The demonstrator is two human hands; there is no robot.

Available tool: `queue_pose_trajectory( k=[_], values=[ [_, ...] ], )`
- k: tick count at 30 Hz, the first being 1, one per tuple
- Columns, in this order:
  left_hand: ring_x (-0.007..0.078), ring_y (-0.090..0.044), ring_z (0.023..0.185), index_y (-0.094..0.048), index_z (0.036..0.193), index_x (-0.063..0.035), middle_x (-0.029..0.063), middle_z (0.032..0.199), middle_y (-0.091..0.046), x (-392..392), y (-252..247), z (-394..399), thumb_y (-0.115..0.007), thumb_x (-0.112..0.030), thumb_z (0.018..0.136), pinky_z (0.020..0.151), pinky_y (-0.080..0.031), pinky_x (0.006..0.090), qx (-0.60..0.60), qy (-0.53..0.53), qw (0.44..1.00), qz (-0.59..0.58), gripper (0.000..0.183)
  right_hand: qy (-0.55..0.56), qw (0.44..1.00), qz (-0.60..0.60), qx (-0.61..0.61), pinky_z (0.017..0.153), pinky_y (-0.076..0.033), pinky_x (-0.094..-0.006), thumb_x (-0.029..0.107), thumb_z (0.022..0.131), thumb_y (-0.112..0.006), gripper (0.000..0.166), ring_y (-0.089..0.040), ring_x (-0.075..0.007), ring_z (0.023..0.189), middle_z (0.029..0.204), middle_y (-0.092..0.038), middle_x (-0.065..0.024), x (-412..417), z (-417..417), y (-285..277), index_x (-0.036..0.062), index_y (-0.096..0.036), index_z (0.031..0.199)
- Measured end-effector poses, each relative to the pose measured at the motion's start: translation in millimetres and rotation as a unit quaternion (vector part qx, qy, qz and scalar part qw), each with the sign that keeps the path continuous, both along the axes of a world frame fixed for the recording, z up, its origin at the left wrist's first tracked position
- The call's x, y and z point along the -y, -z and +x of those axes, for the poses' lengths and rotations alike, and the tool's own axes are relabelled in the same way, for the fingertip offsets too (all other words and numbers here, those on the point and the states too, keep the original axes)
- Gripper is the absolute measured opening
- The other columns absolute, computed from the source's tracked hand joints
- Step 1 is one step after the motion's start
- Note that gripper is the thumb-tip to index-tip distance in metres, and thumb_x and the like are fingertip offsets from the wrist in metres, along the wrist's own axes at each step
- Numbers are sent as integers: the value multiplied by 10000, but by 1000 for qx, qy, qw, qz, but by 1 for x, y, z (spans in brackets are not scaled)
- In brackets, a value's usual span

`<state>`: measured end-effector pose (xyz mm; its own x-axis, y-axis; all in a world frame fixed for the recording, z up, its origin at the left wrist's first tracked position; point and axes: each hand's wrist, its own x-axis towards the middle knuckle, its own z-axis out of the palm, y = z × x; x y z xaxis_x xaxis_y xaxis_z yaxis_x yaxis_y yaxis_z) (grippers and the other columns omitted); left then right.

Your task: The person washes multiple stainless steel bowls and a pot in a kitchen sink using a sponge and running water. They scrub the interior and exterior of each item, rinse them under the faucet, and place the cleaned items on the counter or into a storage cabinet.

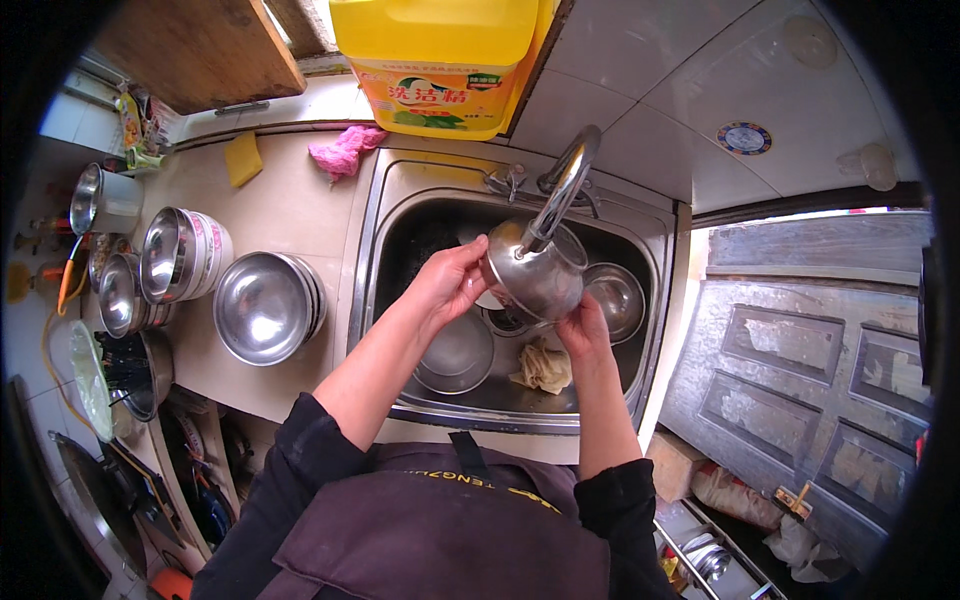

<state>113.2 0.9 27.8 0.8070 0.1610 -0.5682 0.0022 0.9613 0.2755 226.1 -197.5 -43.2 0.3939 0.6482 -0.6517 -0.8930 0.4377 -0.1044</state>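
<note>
A metal bowl (529,281) is held tilted under the curved tap (562,195) over a stainless steel sink (487,420). My left hand (454,281) grips its left rim, and my right hand (585,326) holds it at the lower right. Beneath, in the basin, another metal bowl (454,356) lies at the left, near the drain (504,322). A further metal bowl (616,300) rests at the basin's right side. Between them is a crumpled beige cloth (544,365). Part of a white item behind my left fingers is hidden.
Stacked metal bowls (262,309) stand on the counter (277,187) left of the sink, with more stacks (171,255) beyond. A pink cloth (346,152) and a yellow cloth (243,159) lie near the wall. A large yellow detergent jug (442,67) stands behind the sink. A panelled door (795,360) is at right.
</note>
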Motion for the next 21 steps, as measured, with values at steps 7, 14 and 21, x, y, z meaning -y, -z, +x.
queue_pose_trajectory(
  k=[7, 14, 21],
  values=[
    [179, -588, 828, -489, 967, 45, 125, 887, -580, -26, 42, -13, -433, -110, 876, 748, -519, 254, -6, -95, 986, -138, 188, 14, 1000, 10, 20, 847, -462, -310, 104, 876, -416, 187, -535, -212, 945, 1012, -541, -119, -28, -12, -19, -19, -483, 1001],
    [203, -583, 883, -471, 1036, 34, 144, 982, -575, -42, 66, -43, -350, -134, 902, 768, -508, 316, -64, -79, 990, -96, 246, -51, 995, -13, 86, 804, -482, -316, 68, 858, -452, 139, -568, -186, 880, 946, -572, -87, -65, -35, -58, 4, -511, 967],
    [228, -559, 920, -508, 1048, -7, 135, 1016, -566, -34, 56, -45, -414, -169, 863, 820, -458, 399, -63, -24, 993, -96, 264, -175, 958, 8, 226, 748, -474, -311, 138, 861, -475, 161, -567, -165, 838, 922, -574, -56, -70, -37, -77, 46, -497, 992]
  ],
)
